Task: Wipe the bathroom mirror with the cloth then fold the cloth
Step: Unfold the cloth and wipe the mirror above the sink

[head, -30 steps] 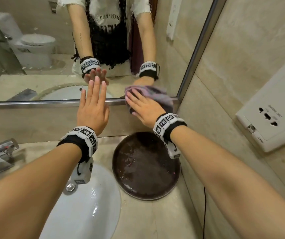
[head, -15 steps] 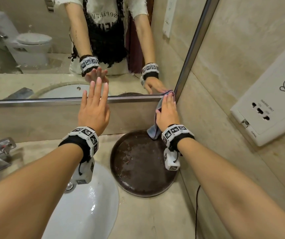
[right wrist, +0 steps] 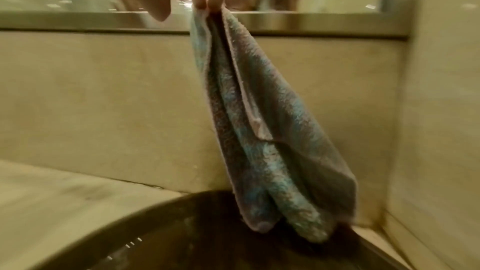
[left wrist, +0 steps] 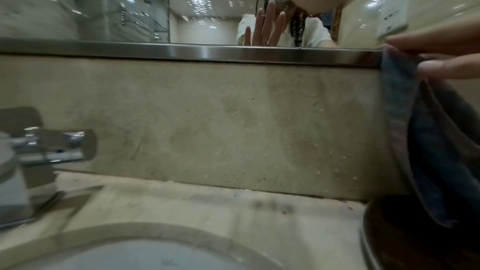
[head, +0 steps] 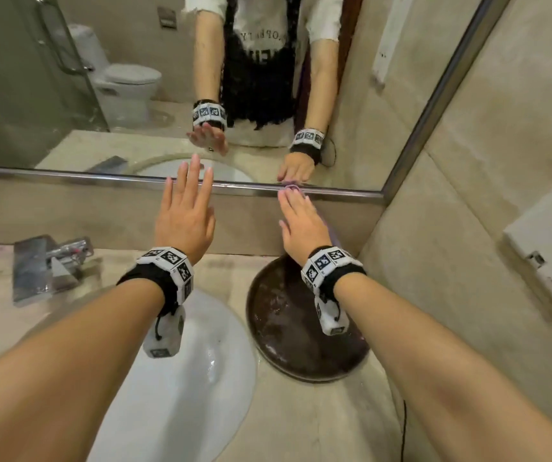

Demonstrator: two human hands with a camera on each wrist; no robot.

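Note:
My right hand (head: 296, 211) lies flat, fingers straight, pressing the top of the cloth (head: 290, 187) against the mirror's lower metal frame (head: 101, 175). In the right wrist view the blue-grey cloth (right wrist: 259, 120) hangs in loose folds from my fingertips (right wrist: 207, 1) down toward a dark tray, with the thumb standing apart to the left. The left wrist view shows the same cloth (left wrist: 428, 141) drooping at the far right. My left hand (head: 187, 191) is raised with fingers spread before the mirror (head: 134, 95), holding nothing.
A dark round tray (head: 301, 345) sits on the counter under my right wrist, next to the white basin (head: 201, 378). A chrome tap (head: 44, 265) stands at the left. The tiled right wall carries a white socket panel (head: 551, 255). The mirror's right frame (head: 434, 95) meets that wall.
My right hand came down off the glass to the mirror's bottom right corner, then slid left along the lower frame; the bunched cloth now hangs loose. My left hand stays raised.

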